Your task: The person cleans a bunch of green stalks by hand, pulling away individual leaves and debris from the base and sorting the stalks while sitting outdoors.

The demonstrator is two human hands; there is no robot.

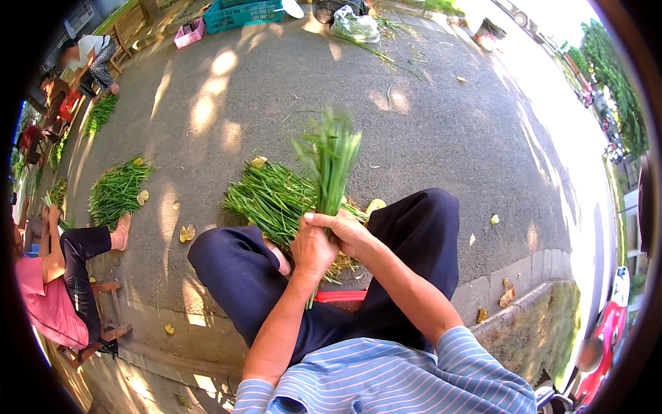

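Observation:
My left hand [314,250] and my right hand [347,232] are close together between my knees, both closed around a bunch of green chives [332,169]. The bunch stands nearly upright, and its leafy tips are smeared by motion. Below my hands a few stalk ends poke out. A loose pile of green chives [269,200] lies on the pavement just beyond my hands, partly hidden by them. Under my wrists shows a strip of a red object [340,296], mostly covered by my legs.
At left, a person in a pink shirt [55,303] sits beside another green pile [118,192]. More people sit farther off. A teal crate [243,15], a pink basket [189,32] and a plastic bag [355,26] stand far ahead. A curb [524,286] runs at right.

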